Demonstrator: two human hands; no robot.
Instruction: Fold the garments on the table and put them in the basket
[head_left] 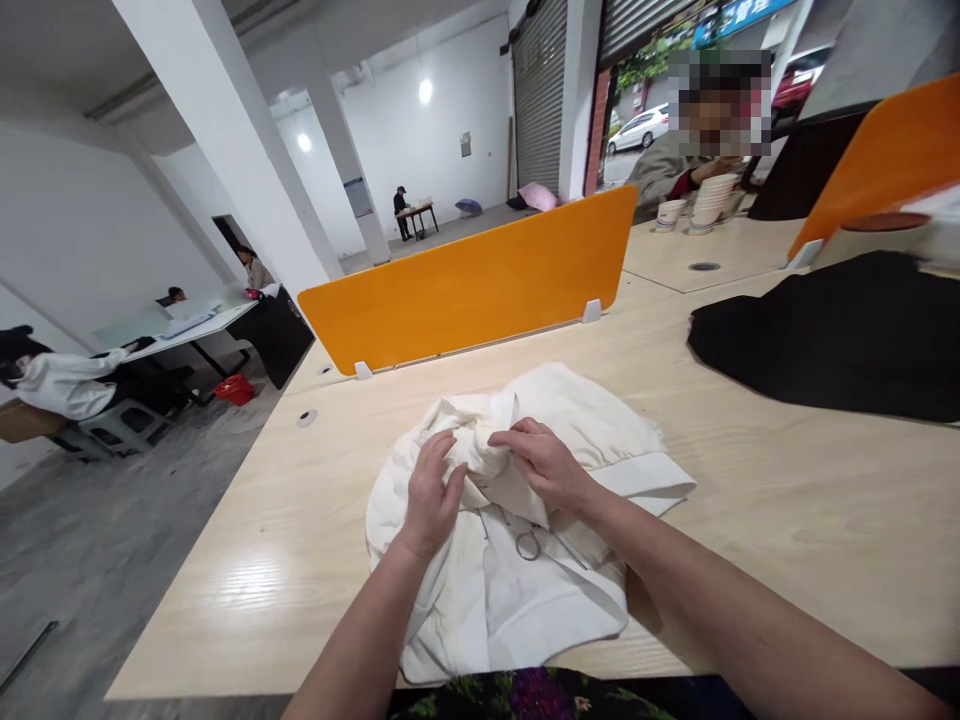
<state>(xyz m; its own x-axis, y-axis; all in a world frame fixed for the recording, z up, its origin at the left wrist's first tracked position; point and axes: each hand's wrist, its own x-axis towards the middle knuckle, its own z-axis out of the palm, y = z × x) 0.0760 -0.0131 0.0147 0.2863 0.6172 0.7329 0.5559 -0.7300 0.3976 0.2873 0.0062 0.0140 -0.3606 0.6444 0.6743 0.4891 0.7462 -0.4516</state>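
A white jacket (442, 610) lies crumpled on the light wooden table, its wide ribbed hem spread toward me and a ribbed band on the right. A metal ring (528, 545) hangs at its front, beside what looks like a zip. My left hand (433, 495) rests on the bunched upper part, thumb and fingers apart. Across from it, my right hand (544, 465) pinches a fold of the cloth between thumb and forefinger. Part of the jacket is hidden under my hands.
An orange divider (472, 280) stands along the table's far edge. Black cloth (825, 340) lies to the right. Paper cups (712, 205) stand beyond, near a person (660, 175) across the table. Other people sit at a desk (187, 330) on the left.
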